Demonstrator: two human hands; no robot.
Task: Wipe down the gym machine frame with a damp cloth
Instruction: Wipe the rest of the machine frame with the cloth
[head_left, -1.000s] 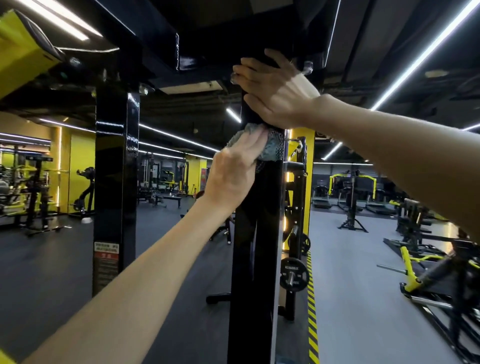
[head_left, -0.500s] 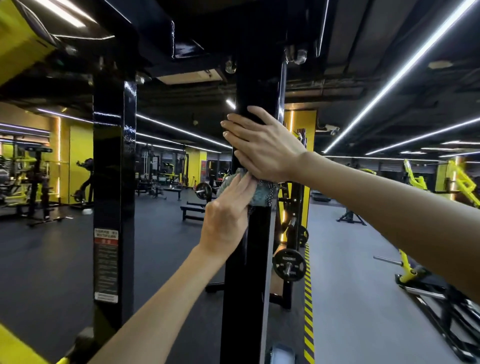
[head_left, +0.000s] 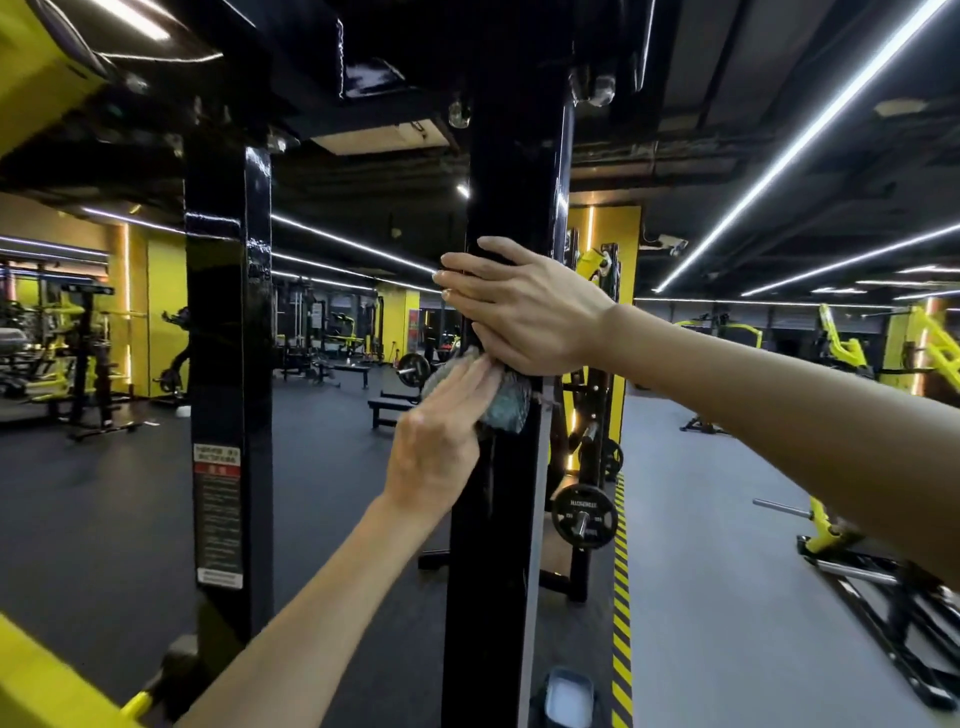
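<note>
From the head camera, a tall black post of the gym machine stands right in front. It goes from the floor up to a black beam at the top. The cloth is grey-blue and bunched up. It sits against the front of this post, about halfway up the picture. The left hand comes up from below and presses on the cloth with its fingers held straight and close together, not curled round it. Its thumb cannot be seen. The right hand comes in from the right side and lies flat across the post, just above the cloth. Its fingers are straight too and reach over to the left edge of the post. The bottom edge of this hand touches the top of the cloth. It holds nothing.

To the left stands a second black post. It is shiny and has a sticker with red on it and writing too small to read. A yellow pad shows in the top left corner. Behind the front post, on the right, a round black weight plate hangs on a rack. A yellow and black striped line runs along the grey floor. Further right, a yellow machine sits low on the floor. Long white lights run across the dark ceiling. Far back there is a bench
</note>
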